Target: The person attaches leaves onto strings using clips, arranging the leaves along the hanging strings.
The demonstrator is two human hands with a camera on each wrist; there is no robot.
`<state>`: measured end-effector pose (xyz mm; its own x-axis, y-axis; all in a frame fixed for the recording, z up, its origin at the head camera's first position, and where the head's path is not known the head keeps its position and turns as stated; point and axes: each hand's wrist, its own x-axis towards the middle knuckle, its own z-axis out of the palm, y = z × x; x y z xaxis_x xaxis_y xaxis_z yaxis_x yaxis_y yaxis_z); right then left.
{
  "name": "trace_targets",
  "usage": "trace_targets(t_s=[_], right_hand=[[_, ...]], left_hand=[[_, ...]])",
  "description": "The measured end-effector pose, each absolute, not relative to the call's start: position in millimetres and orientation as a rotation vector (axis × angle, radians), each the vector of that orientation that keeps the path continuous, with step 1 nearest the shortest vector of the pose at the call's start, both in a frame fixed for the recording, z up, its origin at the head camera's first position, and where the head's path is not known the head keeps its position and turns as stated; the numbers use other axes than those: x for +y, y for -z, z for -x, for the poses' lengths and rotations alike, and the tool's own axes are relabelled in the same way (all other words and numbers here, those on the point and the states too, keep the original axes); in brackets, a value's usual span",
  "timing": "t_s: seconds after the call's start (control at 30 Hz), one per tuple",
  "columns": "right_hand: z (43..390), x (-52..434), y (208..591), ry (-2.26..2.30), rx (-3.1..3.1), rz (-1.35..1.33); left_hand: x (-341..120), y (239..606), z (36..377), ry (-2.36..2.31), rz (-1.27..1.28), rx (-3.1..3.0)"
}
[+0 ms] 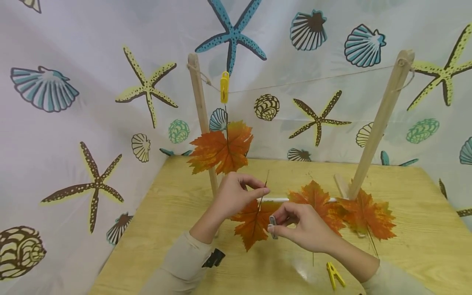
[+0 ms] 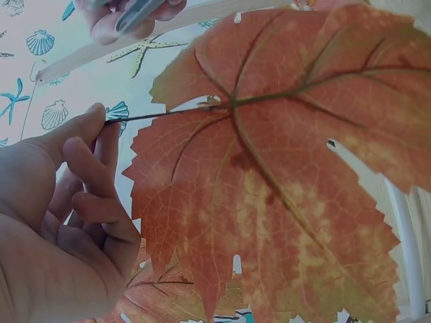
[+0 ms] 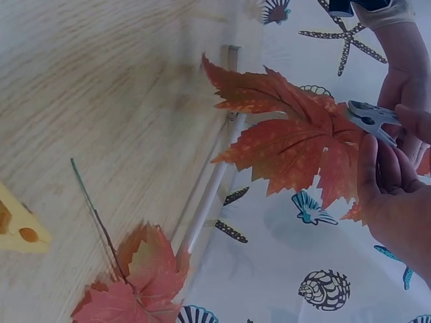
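Head view: my left hand (image 1: pixel 237 194) pinches the thin, dark stem (image 1: pixel 266 181) of an orange leaf (image 1: pixel 253 229) between thumb and fingertip. The leaf hangs below those fingers, above the wooden bench (image 1: pixel 147 254). My right hand (image 1: pixel 306 227), just to the right of it, grips a grey clip (image 1: pixel 273 228) between thumb and curled fingers, near the leaf; the left wrist view shows grey clip and leaf apart.

Beyond my hands, a string (image 1: pixel 313 80) runs between a left post (image 1: pixel 200 98) and a right post (image 1: pixel 381 114), both wooden. On the string, near the left post, an upright yellow clip (image 1: pixel 224 92) holds a second leaf (image 1: pixel 234 149) by its stem, so that it hangs down. A third leaf (image 1: pixel 313 198) and a fourth leaf (image 1: pixel 368 219) lie together near the foot of the right post. Nearer me, a spare clip (image 1: pixel 333 275), also yellow, lies on the bench. Behind everything, pale cloth (image 1: pixel 73 131) carries printed starfish and shells.
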<state>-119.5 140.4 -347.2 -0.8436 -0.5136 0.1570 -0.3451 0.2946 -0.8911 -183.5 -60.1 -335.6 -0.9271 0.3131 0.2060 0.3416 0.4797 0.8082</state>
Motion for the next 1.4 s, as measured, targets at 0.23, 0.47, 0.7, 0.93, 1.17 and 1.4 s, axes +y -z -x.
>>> trace_targets(t_s=[0.23,0.47,0.7,0.93,1.17,1.4], right_hand=[[133.0,143.5,358.3,1.586,2.465,0.834],[143.7,146.5,358.1,1.589,2.474,0.886],[146.0,147.8,347.2,1.607,2.446,0.849],[145.1,145.2,330.9,1.614,2.447,0.784],[156.3,151.7,335.1,1.567,2.526,0.780],[160.4,149.3,308.6,1.531,2.565,0.791]], left_hand=[[-57.4,330.2,187.5,1.466,0.531,-2.618],[-53.5,324.2,189.9,1.490,0.512,-2.585],[-50.3,318.6,192.8,1.518,0.497,-2.555],[-49.8,310.3,197.6,1.499,0.470,-2.544],[-45.3,303.6,200.5,1.500,0.451,-2.536],[-40.4,290.9,206.0,1.432,0.362,-2.495]])
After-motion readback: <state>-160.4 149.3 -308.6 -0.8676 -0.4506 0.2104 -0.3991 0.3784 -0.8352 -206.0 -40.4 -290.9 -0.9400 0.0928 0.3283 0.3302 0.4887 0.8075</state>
